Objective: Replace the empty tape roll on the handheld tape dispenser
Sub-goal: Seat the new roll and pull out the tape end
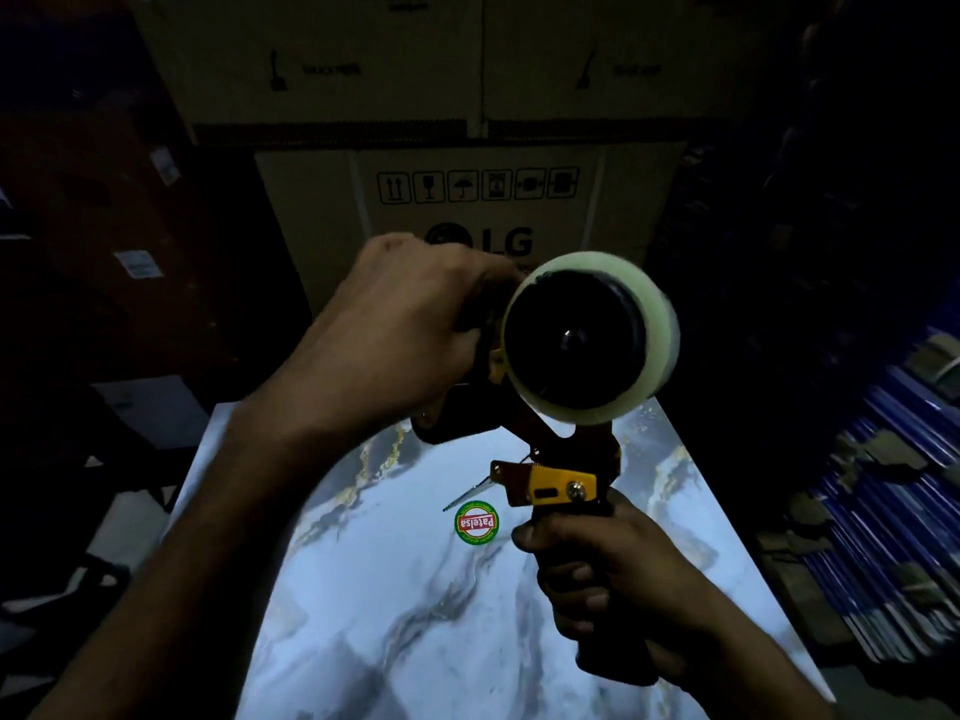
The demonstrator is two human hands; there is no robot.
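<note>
A handheld tape dispenser [558, 485], black with yellow parts and a toothed blade pointing left, is held up over a marble-patterned table [395, 615]. My right hand [608, 569] is wrapped around its black handle at the lower right. A full roll of clear tape [660, 324] sits on the dispenser's black wheel hub, facing me. My left hand [395, 330] is closed on the left side of the dispenser head beside the roll; what its fingers touch is hidden behind the hand.
A round green and red sticker [476, 522] lies on the table. Stacked cardboard boxes [467, 200] stand close behind the table. Blue packaged goods [893, 485] pile up at the right. The room is dim, and dark clutter sits at the left.
</note>
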